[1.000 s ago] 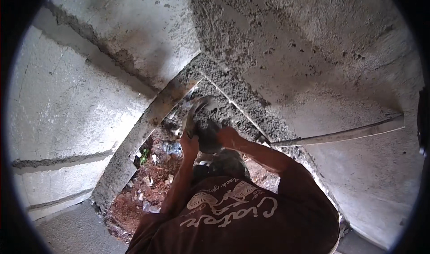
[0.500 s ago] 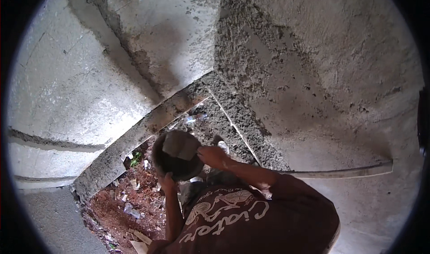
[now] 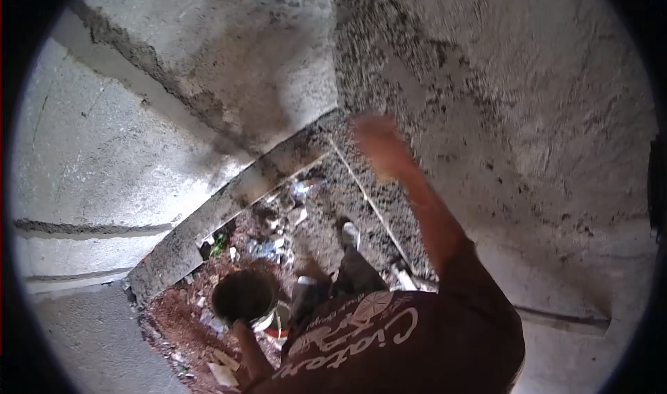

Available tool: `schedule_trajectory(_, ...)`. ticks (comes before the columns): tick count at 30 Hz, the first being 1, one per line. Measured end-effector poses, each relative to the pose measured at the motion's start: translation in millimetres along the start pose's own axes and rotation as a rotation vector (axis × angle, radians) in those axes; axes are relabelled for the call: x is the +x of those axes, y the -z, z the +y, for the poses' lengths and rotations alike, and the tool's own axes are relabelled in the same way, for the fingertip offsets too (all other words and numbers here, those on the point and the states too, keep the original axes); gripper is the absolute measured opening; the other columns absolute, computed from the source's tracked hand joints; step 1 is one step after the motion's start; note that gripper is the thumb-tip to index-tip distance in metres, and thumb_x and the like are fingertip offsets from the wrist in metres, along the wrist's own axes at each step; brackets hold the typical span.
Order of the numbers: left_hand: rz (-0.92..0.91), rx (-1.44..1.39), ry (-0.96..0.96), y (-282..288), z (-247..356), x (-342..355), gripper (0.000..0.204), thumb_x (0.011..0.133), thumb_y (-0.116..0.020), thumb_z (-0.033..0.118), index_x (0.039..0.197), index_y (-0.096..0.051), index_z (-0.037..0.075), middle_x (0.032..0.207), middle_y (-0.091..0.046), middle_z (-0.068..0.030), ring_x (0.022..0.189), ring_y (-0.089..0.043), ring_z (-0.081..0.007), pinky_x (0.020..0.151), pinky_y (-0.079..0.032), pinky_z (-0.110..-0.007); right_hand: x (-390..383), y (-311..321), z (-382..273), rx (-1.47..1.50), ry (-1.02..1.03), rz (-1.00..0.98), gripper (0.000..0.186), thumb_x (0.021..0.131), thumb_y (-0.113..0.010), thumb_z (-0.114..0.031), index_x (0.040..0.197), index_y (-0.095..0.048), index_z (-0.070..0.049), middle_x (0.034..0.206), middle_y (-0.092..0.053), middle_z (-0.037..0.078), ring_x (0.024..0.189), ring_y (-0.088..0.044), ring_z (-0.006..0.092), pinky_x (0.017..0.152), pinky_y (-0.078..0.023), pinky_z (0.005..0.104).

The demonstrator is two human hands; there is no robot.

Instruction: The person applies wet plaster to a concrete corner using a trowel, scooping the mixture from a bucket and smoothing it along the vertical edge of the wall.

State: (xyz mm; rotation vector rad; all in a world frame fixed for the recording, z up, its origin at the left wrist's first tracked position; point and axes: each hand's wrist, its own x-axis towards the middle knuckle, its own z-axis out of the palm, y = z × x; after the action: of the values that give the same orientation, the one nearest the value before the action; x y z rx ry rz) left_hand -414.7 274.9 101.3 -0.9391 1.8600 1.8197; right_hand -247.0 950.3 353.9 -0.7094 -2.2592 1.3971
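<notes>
My left hand [image 3: 241, 331] grips the rim of a dark round bowl [image 3: 243, 297], held low over the rubble at the lower left. The inside of the bowl is dark, so its contents are hard to make out. My right hand [image 3: 381, 140] is raised in front of the rough, freshly mortared wall [image 3: 417, 67], just right of the corner. Motion smears its fingers, and no tool shows clearly in it.
A concrete ledge [image 3: 229, 189] runs along the left wall, and a thin strip [image 3: 365, 196] edges the right side. Reddish rubble [image 3: 187, 338] with litter covers the ground. A white-and-orange bucket [image 3: 278, 321] stands by my legs. A ledge [image 3: 563, 321] juts out at right.
My right hand has swung up from the bowl to the mortared wall; the grey flat tool seen at it earlier no longer shows. My left hand has lowered the bowl toward the lower left.
</notes>
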Motion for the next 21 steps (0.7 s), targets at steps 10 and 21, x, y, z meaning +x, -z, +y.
schedule_trajectory(10,-0.525,0.852,-0.650,-128,-9,60,0.041,0.077,-0.053,0.017,0.115,-0.055,-0.001,0.105,-0.060,-0.0119,0.092,-0.054,-0.0222,0.080,-0.044,-0.033,-496,-159,66,-0.652,-0.857,0.751,0.021,0.086,-0.047,-0.021,0.076,-0.056,-0.004,0.069,-0.058,0.017,0.059,-0.058,0.0272,0.049,-0.043,0.0402)
schedule_trajectory(21,-0.869,0.802,-0.795,-277,41,-185,0.040,0.066,-0.057,0.008,0.105,-0.055,-0.004,0.074,-0.060,-0.0181,0.064,-0.057,-0.0298,0.059,-0.045,-0.041,-266,-166,24,-0.800,-0.616,-0.138,0.015,0.075,-0.057,-0.014,0.082,-0.063,-0.003,0.078,-0.064,0.018,0.077,-0.064,0.0361,0.064,-0.051,0.0460)
